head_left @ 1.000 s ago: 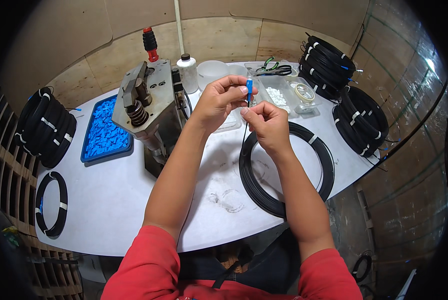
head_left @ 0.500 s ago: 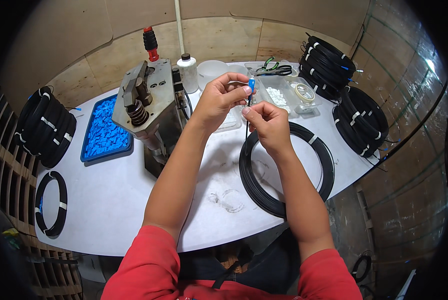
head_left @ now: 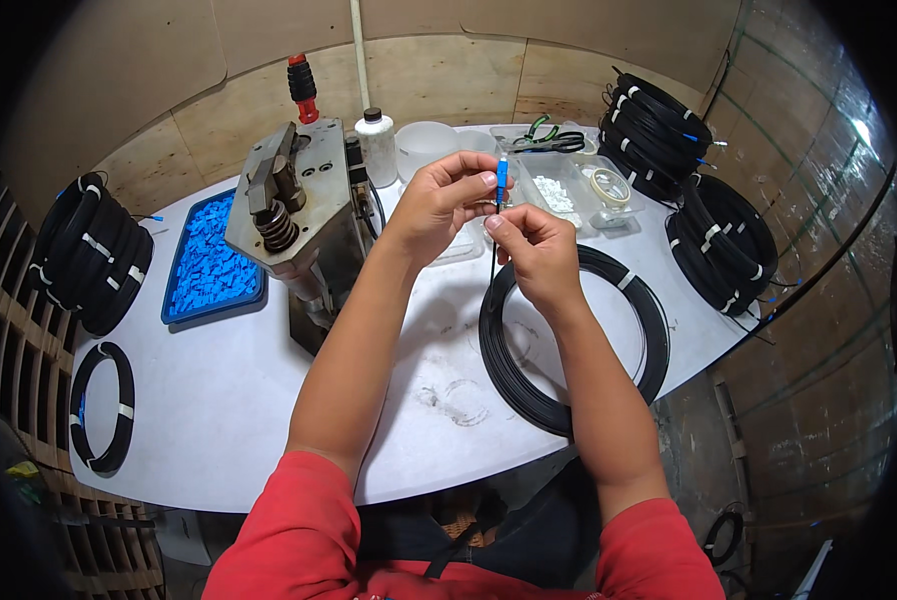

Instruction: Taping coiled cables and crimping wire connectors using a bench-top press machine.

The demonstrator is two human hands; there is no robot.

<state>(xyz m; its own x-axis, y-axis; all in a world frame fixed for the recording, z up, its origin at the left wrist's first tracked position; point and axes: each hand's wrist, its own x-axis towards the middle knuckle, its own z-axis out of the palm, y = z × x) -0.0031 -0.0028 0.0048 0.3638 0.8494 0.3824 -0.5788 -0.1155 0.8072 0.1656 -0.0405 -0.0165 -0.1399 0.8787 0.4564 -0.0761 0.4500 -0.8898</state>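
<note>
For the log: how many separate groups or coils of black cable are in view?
5: a stack at the table's left edge, a single coil front left, a large coil under the right hand, and two stacks at right. More may be hidden.

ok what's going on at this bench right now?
A person in red sleeves works over a white table. The left hand pinches a small blue connector upright, and the right hand holds the thin black cable just beneath it. The cable runs down to a large black coil lying flat on the table. A grey metal press and a blue tray of blue parts sit to the left, untouched.
</note>
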